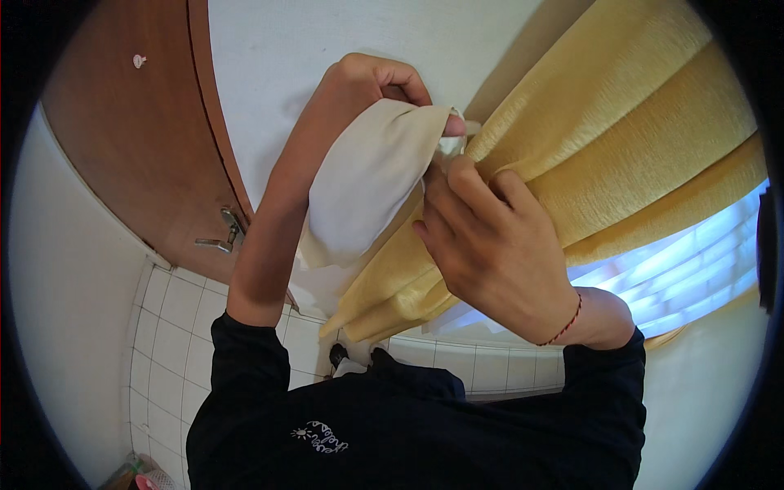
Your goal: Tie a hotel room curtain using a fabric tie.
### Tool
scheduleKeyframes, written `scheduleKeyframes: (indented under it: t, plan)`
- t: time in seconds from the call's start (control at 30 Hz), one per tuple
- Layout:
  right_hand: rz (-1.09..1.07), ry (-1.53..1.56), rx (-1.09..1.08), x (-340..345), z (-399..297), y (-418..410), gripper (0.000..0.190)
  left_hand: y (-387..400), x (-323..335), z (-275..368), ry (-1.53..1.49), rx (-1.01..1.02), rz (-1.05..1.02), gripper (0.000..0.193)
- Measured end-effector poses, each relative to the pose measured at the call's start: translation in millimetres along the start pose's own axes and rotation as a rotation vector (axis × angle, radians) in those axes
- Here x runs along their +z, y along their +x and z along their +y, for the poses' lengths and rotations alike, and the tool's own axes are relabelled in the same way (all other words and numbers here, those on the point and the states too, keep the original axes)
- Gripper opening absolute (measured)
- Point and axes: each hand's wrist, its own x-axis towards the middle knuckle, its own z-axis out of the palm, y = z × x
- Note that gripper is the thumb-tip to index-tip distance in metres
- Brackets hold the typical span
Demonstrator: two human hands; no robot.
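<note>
A cream-white piece of fabric (373, 177), perhaps a curtain tieback, hangs in a fold between my hands. My left hand (392, 82) is bent over its upper edge, with a fingertip showing beyond the fabric near a small loop. My right hand (490, 226) pinches the fabric's right end by that loop; its fingertips are partly hidden. A thin red cord bracelet (566, 321) is on my right wrist. Right behind this hand hangs a yellow curtain (612, 135), gathered in long folds.
A brown wooden door (135, 135) with a metal lever handle (223, 236) is at left. The white wall (275, 37) stands behind my hands. Sheer white curtain (686, 269) shows at right. White floor tiles (177, 300) and my dark shoes (338, 354) lie below.
</note>
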Motion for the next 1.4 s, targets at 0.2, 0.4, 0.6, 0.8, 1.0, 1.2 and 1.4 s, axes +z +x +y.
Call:
scheduleKeyframes:
  t: [0.2, 0.4, 0.6, 0.8, 1.0, 1.2, 1.4]
  plan:
    - [-0.046, -0.296, 0.117, 16, -8, 2, 0.034, -28, -69, -10, 0.148, 0.04, -0.007, 0.01]
    - [-0.021, -0.173, 0.127, 22, -6, -1, 0.026, -104, -3, 33, -0.041, 0.071, 0.047, 0.014]
    - [-0.002, 0.042, 0.178, 19, 4, 2, 0.022, -103, 55, 9, -0.54, -0.13, 0.043, 0.024]
    - [0.189, 0.156, 0.206, 26, 13, -6, 0.023, -96, 91, 1, -0.496, 0.046, 0.235, 0.026]
    - [0.13, 0.177, 0.21, 23, 12, -8, 0.029, -92, 98, -19, 0.124, 0.14, 0.38, 0.04]
    - [0.232, 0.174, 0.232, 31, 13, -11, 0.036, -93, 103, -47, 0.89, -0.005, 0.621, 0.061]
    - [0.239, 0.197, 0.223, 31, 12, -7, 0.033, -125, 67, -105, 0.823, 0.088, 0.788, 0.056]
